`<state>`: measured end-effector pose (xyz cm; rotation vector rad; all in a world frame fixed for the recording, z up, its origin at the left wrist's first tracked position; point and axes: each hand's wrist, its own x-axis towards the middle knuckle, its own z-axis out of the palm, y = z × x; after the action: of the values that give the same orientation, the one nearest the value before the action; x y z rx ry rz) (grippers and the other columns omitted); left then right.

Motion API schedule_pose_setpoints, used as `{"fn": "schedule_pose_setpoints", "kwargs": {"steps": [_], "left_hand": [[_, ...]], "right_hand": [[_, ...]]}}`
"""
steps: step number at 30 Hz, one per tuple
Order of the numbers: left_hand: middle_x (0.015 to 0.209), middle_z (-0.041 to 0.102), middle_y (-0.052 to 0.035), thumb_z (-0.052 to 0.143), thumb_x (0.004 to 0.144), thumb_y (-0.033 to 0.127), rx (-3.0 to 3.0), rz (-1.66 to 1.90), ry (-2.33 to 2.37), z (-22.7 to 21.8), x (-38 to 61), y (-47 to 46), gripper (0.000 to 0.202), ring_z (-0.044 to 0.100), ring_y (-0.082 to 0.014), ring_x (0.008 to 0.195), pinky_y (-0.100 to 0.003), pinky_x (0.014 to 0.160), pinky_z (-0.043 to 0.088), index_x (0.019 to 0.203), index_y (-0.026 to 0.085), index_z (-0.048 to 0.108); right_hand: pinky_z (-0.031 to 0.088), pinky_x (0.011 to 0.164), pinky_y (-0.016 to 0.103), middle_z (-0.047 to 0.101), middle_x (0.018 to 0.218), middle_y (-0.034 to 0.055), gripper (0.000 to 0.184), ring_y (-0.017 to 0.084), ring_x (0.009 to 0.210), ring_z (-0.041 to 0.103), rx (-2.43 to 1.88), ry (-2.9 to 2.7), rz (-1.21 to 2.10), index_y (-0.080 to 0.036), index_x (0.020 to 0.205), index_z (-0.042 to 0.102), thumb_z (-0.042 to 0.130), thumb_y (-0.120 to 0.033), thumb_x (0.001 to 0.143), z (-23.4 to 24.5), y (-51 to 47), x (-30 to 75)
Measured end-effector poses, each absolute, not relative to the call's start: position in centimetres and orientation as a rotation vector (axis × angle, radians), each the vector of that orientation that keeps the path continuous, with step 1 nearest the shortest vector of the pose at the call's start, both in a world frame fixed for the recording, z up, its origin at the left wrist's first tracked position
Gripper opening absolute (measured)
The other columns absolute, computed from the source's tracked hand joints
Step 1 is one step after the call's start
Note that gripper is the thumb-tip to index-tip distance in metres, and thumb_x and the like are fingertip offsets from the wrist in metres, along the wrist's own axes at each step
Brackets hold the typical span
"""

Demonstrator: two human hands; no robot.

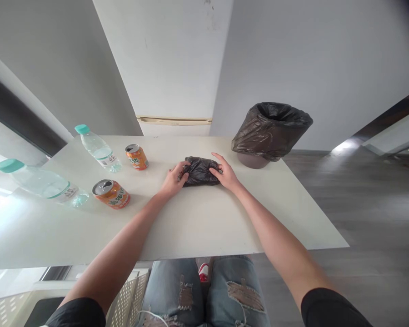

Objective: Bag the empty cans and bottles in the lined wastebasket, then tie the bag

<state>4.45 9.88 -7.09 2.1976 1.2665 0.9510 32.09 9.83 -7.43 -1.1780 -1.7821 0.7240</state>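
Note:
A folded bundle of black plastic bag [202,171] lies on the white table in front of me. My left hand [176,177] grips its left end, thumb on the near side and fingers curled over the far side. At the right end, my right hand [225,172] holds the bundle between thumb and bent fingers, with the index finger stretched out. Whether anything is wrapped inside the bag cannot be seen. Farther right stands a brown trash bin [254,161], its rim covered by a black bin liner [269,131] that hangs over the outside.
Two orange drink cans [112,194] and two clear bottles with teal caps [98,149] stand on the left of the white table [204,222]. Behind the table is a white fridge [170,59]. A perforated plastic basket [129,295] sits below, left of my legs.

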Motion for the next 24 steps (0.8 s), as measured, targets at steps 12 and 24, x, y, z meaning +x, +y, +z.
{"fn": "schedule_pose_setpoints", "kwargs": {"steps": [12,24], "left_hand": [[0.081,0.066,-0.0041,0.045,0.1,0.021,2.464,0.744,1.387,-6.2,5.1,9.1,0.047,0.065,-0.0265,0.095,-0.044,0.099,0.045,0.142,0.027,0.065],[0.107,0.071,-0.0093,0.052,0.101,0.027,2.456,0.744,1.47,-7.0,5.1,9.6,0.049,0.061,-0.0288,0.106,-0.046,0.099,0.045,0.148,0.023,0.063]], "right_hand": [[0.057,0.091,0.04,0.07,0.118,0.0106,0.081,0.026,0.097,0.067,-1.145,-1.845,0.743,-0.026,0.161,0.045,0.07,-0.061,0.093,-6.8,9.4,32.1],[0.055,0.079,0.037,0.064,0.086,0.0031,0.062,0.02,0.073,0.056,-1.195,-1.865,0.708,-0.025,0.157,0.056,0.059,-0.035,0.095,-7.0,9.7,32.3]]}}
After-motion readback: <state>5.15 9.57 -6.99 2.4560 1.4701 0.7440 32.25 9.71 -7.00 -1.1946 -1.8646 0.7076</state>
